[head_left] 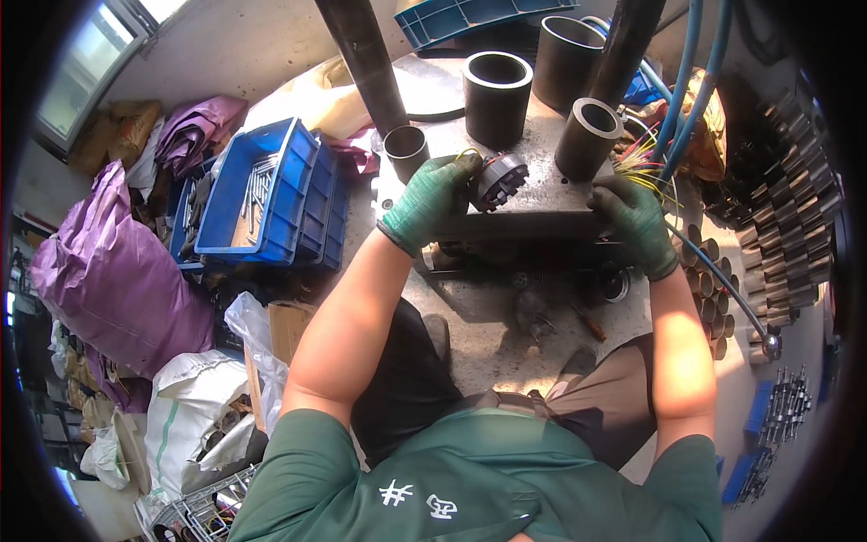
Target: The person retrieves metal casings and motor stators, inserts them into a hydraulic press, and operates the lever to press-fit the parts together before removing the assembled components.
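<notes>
My left hand (432, 200), in a green glove, is closed on the rim of a dark round notched part (502, 181). That part is tilted above the front edge of a steel plate (551, 185). A small yellow loop (467, 154) shows by my left fingertips. Beside the plate's right front corner my gloved right hand (638, 224) has its fingers curled in; what they hold, if anything, is hidden. Thin coloured wires (639, 164) bunch just behind it. On the plate stand a short tube (406, 155), a wide thick-walled tube (497, 104), a slimmer tube (585, 143) and a large tube (567, 68).
Two dark posts (368, 63) rise from the plate. Blue hoses (691, 90) hang at the right, with a ball-ended lever (731, 294) below. Blue crates (257, 203) with metal rods stand left, by a purple sack (117, 271). Stacked metal tubes (795, 217) line the right side.
</notes>
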Action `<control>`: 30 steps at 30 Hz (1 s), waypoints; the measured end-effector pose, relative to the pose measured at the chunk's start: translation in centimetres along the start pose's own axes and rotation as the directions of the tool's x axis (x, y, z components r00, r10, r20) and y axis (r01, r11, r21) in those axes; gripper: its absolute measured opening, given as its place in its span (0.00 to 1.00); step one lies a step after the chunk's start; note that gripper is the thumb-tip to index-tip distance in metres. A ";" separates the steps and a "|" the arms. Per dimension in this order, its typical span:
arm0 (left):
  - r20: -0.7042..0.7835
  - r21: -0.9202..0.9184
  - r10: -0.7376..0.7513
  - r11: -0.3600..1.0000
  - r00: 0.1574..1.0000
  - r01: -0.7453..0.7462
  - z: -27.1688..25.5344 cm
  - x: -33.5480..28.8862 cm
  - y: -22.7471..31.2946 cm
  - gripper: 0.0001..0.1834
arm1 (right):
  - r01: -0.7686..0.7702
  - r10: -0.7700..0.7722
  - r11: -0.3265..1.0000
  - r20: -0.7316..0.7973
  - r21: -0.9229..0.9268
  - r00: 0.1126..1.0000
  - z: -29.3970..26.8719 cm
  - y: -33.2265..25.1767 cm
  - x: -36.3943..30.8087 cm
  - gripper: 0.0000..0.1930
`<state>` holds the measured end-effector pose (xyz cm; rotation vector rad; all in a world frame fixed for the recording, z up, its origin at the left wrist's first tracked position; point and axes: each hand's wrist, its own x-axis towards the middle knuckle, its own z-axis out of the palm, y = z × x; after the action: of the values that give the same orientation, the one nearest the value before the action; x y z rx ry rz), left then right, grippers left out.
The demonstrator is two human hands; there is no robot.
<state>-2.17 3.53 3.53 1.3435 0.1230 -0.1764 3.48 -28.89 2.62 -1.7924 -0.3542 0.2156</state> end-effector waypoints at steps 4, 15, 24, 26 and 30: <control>0.031 -0.143 -0.009 0.990 0.999 0.014 3.0 0.2 -1.2 0.23 | -0.224 0.199 0.954 0.139 0.199 0.970 0.9 -0.5 -1.0 0.20; 0.750 0.573 0.153 0.337 0.644 -0.747 6.8 0.0 -5.8 0.24 | -0.436 0.378 0.897 0.398 0.064 0.836 0.6 4.3 -1.7 0.21; 0.306 0.897 0.646 0.051 0.699 -0.440 -0.6 5.4 -6.2 0.13 | -0.499 0.656 0.550 -0.023 -0.670 0.754 -14.4 9.4 -7.6 0.24; 0.259 0.920 0.649 0.058 0.715 -0.387 -1.6 6.1 -7.0 0.11 | -0.605 0.692 0.489 -0.142 -0.629 0.707 -18.6 12.5 -11.6 0.23; 0.278 0.908 0.730 0.013 0.624 -0.420 -0.3 8.6 -8.4 0.13 | -0.736 0.649 0.370 -0.409 -0.566 0.641 -24.8 20.6 -25.5 0.21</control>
<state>4.56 1.49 -6.18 2.5261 -0.4335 0.8750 -9.66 -64.96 -12.16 -2.6415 0.5633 0.6461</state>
